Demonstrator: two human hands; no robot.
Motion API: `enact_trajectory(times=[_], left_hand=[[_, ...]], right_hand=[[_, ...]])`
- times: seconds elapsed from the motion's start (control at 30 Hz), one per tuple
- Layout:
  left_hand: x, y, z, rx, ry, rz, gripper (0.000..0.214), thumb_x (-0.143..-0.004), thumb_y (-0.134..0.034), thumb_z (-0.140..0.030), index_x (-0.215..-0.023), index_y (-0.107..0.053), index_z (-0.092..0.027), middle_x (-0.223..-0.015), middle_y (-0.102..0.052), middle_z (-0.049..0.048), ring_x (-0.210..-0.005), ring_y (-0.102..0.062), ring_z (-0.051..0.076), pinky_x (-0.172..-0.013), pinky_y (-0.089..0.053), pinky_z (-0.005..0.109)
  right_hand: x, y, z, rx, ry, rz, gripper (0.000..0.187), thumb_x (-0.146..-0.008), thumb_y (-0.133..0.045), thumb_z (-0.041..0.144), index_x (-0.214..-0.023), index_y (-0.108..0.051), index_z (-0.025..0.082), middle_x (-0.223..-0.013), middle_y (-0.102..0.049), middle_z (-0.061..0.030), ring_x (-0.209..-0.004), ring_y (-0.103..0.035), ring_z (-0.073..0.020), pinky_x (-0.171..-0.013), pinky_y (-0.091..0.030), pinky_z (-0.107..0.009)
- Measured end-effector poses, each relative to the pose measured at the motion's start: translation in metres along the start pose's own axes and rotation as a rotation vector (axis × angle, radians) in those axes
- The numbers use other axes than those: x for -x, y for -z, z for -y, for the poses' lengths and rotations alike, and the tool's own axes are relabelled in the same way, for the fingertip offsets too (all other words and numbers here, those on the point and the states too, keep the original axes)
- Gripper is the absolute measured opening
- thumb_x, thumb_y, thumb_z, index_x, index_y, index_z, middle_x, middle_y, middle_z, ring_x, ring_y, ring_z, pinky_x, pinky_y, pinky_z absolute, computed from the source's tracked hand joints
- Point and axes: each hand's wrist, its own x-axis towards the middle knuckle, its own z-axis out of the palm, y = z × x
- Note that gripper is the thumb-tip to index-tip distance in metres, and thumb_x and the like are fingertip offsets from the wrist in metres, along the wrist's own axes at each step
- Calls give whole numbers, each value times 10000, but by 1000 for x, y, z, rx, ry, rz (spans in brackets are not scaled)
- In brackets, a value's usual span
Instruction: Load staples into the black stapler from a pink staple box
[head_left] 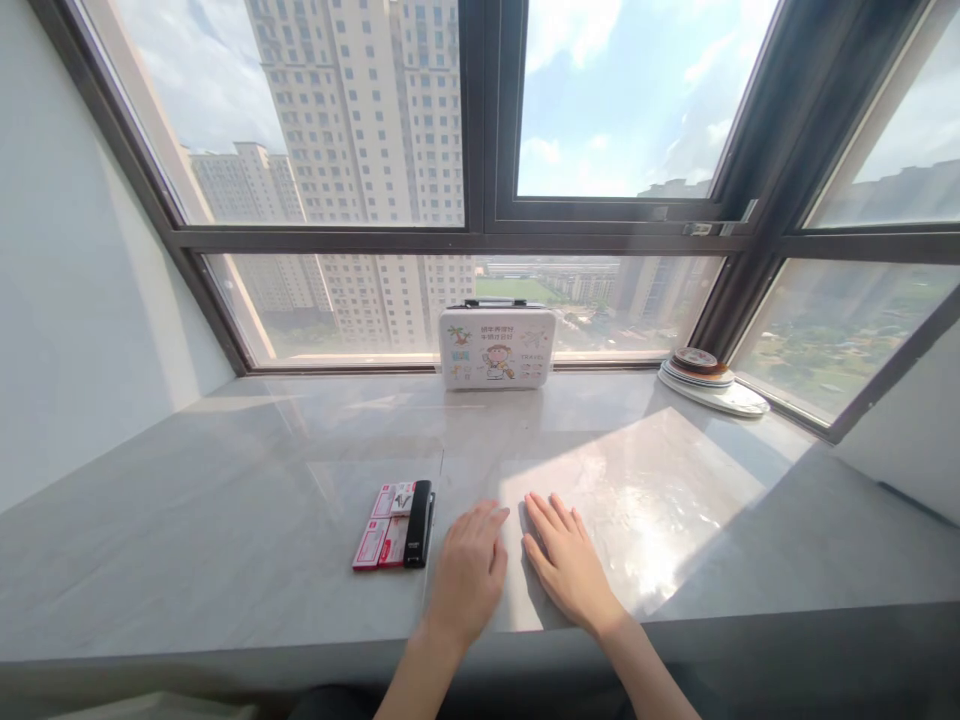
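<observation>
Stapler [418, 525], black and narrow, lies on the pale tabletop [225, 560], just left of the left hand [472, 565] and apart from it. Nearest of all are the two bare hands, palms down — the right hand [566, 560] with its fingers slightly spread, the left with its fingers closer together. Neither grip is clamped on anything; whether the left palm bears fully on the surface, I cannot tell. Resting like this seems best done with loose wrists and the left hand kept clear of the stapler, since a stray nudge could probably push the small boxes out of line. Glare lies on the right side, so the shaded left is likely easier to see.

Along the stapler's left edge sit pink-and-white boxes [382, 527] in a neat block. They carry red labels and fine print too small to read; a light mark on the stapler's near end is equally illegible.

Farther off, at the right, stands a stack of round dishes [701, 378]. Near the window frame [337, 240] a white case [498, 347] stands upright under its dark handle — "TRAVEL" reads clearly on its front, beside cartoon drawings and two lines of Chinese characters. Beyond the glass rise tall buildings [360, 110].
</observation>
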Motion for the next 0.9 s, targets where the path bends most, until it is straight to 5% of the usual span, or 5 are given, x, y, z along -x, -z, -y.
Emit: enact_trajectory(times=[0.2,0.9], left_hand=[[-8,-29,9,-226,71,116,567,-1059,-355,-446,-1599,-352,-273,-1695,-269,49,-1574,-213,280,-1265,-243,561],[-5,-27,9,-199,78,116,551,-1066,-338,-465,-1598,-348,-321,-1696,-270,25,-1565,-243,261,-1268,-243,547]], right_hand=[[4,-2,15,284,-41,35,602,-1063,-278,444,-1636,-306,260,-1702,-231,7,-1581,-136,-338,-1245,-151,-589],[5,-3,22,357,-51,54,593,-1065,-266,436,-1638,-291,286,-1713,-206,-31,-1581,-122,-354,-1225,-115,-627]])
